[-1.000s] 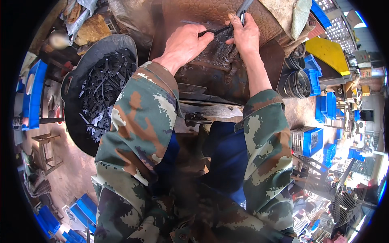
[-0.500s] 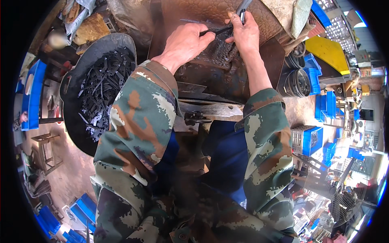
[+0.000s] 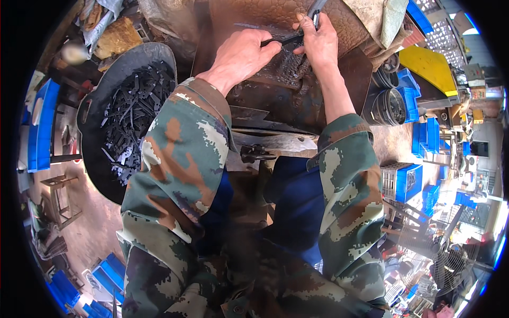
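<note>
My left hand (image 3: 241, 58) is closed, its thumb and fingers pinching one end of a thin dark strip (image 3: 290, 40). The strip runs to my right hand (image 3: 321, 46), whose thumb and fingers are closed around its other end. Just above the right fingertips, a grey bar (image 3: 316, 7) comes down from the upper edge; whether it touches the strip I cannot tell. Both hands are over a wet, mud-smeared brown bench surface (image 3: 275, 100). Behind them rises a brown, dimpled sheet (image 3: 249, 13).
A black tub (image 3: 87, 153) at the left holds a heap of thin dark flat pieces (image 3: 135, 106). Black buckets (image 3: 389, 106) and blue bins (image 3: 408, 87) stand at the right, below a yellow panel (image 3: 427, 66). A wooden stool (image 3: 61, 196) and a fan (image 3: 445, 259) are farther off.
Both hands keep their hold on the strip and are nearly still. The view has shifted very slightly.
</note>
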A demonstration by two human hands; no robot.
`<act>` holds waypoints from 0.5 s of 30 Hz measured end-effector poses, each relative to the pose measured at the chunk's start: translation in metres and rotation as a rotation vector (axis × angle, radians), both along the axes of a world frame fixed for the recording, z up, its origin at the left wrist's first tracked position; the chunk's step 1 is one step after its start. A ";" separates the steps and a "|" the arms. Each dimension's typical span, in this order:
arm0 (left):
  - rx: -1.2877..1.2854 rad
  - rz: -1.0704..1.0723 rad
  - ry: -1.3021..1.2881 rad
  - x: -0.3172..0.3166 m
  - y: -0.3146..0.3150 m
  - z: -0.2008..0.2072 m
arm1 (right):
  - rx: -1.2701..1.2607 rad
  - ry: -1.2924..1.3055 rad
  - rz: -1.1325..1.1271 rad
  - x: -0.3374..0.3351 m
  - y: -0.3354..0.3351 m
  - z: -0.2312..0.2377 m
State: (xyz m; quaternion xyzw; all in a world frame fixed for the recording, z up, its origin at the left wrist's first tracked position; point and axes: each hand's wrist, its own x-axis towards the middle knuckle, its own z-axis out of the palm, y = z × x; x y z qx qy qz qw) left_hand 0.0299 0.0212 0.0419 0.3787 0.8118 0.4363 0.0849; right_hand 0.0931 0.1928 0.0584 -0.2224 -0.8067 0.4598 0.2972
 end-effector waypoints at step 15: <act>0.008 -0.017 0.014 0.000 0.001 -0.002 | 0.018 -0.023 0.006 0.001 0.001 -0.001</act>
